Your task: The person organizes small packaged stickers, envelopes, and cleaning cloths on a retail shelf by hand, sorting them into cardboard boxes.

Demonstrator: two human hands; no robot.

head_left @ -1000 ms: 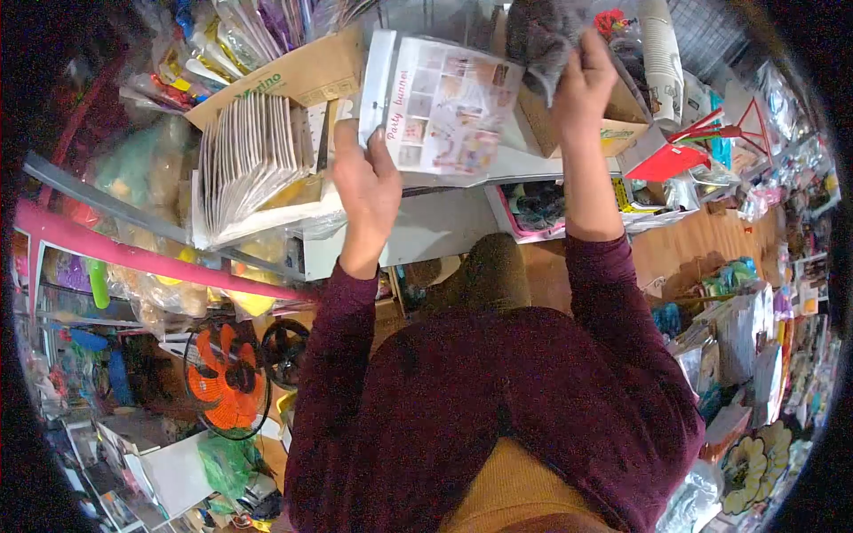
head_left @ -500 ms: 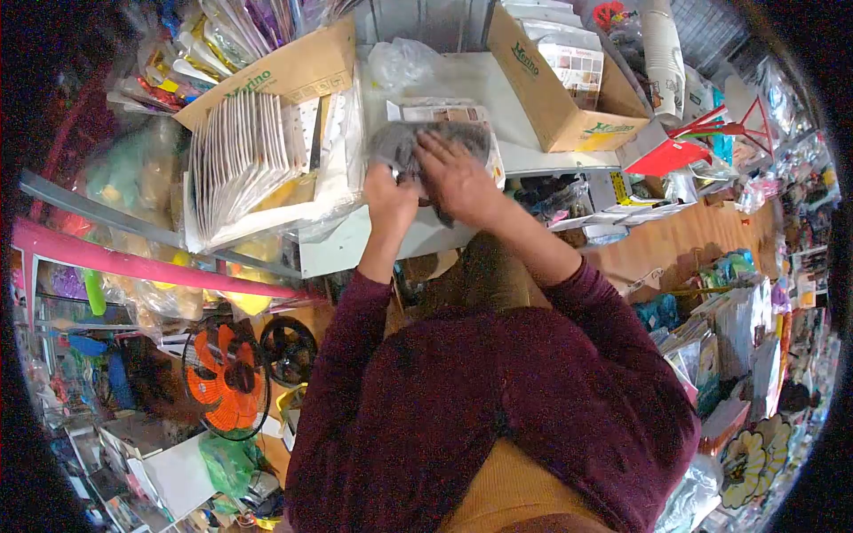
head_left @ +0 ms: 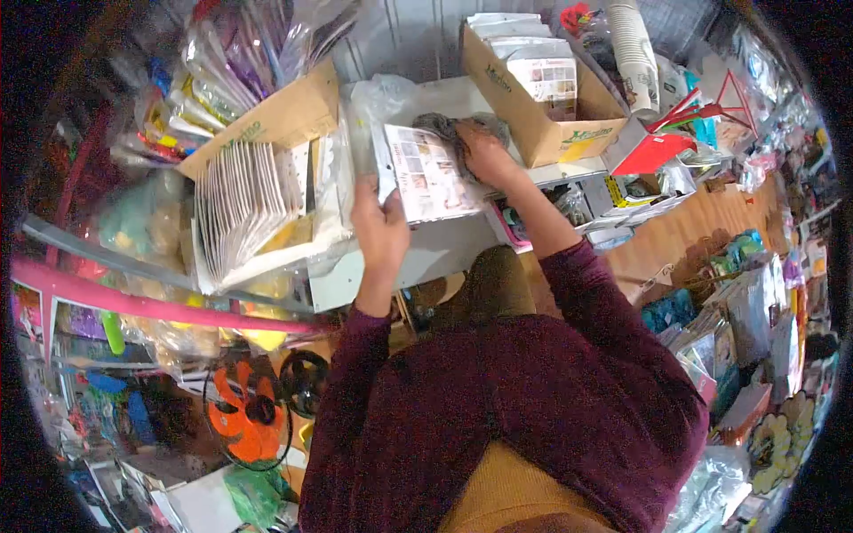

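A flat packet printed with small pictures (head_left: 431, 182) lies tilted on the white table, just in front of me. My left hand (head_left: 380, 226) pinches its left edge, thumb on top and fingers partly hidden. At the packet's far right side, my right hand (head_left: 490, 158) presses on a crumpled dark grey cloth (head_left: 435, 123), its fingers curled into the fabric. Part of the cloth is hidden under that hand.
Left stands an open carton (head_left: 267, 111) with a row of white packets (head_left: 235, 209). Right is another carton (head_left: 577, 147) with similar printed packets. A clear plastic bag (head_left: 380, 96) lies behind. Stacked paper cups (head_left: 633, 62) and a red box (head_left: 653, 149) are farther right.
The right hand has moved right with the cloth, off the packet, so its printed face now shows. My left hand has shifted slightly lower and left. The whole view has tilted a little.
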